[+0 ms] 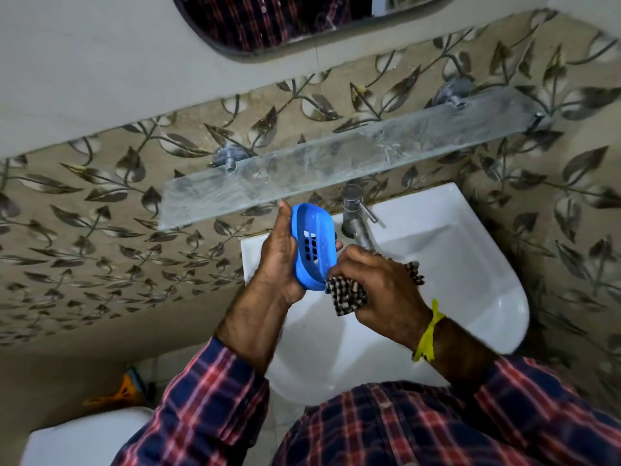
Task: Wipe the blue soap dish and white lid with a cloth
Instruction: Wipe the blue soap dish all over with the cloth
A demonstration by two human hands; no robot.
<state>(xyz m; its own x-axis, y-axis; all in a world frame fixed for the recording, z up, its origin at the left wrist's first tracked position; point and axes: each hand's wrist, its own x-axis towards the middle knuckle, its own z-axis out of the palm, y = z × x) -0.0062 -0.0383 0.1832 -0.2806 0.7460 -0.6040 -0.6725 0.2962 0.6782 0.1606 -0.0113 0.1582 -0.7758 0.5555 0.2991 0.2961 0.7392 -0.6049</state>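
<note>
Two hands raised over a white sink point(470, 264), blue soap dish point(311, 247) gripped upright by left hand point(279, 260), checked cloth point(347, 294) bunched in right hand point(379, 287), pressed at dish's 5 o'clock edge.

soap dish point(312, 247) left of cloth point(347, 294), above sink point(470, 264)

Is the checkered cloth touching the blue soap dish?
Touching. In the head view, the checkered cloth, bunched in the right hand, presses against the lower edge of the blue soap dish, with no gap between them. The left hand holds the dish.
</note>
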